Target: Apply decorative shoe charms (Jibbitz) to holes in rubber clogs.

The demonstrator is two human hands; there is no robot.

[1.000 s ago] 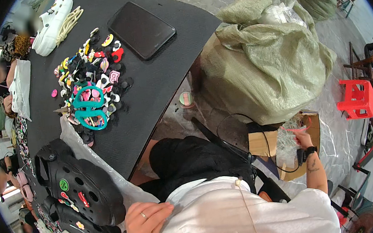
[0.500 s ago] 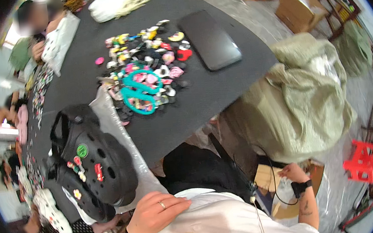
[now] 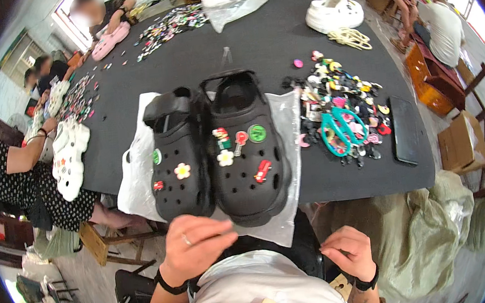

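Left grip [image 3: 198, 242] was held half-open, empty; right grip [image 3: 350, 252] was nearly closed, contents indiscernible. Black clogs [image 3: 241, 176] were laid on the worktop [image 3: 270, 48]; charm-fitting was presumed in hand, a careful pinch called for.

A white shirt [image 3: 228, 292], black wristbands [image 3: 172, 287] and a ring [image 3: 186, 239] are worn

Here are the charm-dotted black clogs [image 3: 243, 169], side by side on the bench [image 3: 279, 47]; left hand [image 3: 195, 239] near their toes, right hand [image 3: 350, 252] loosely curled off the edge, teal-handled scissors [image 3: 343, 128] resting on piled shoe charms [image 3: 339, 102]!
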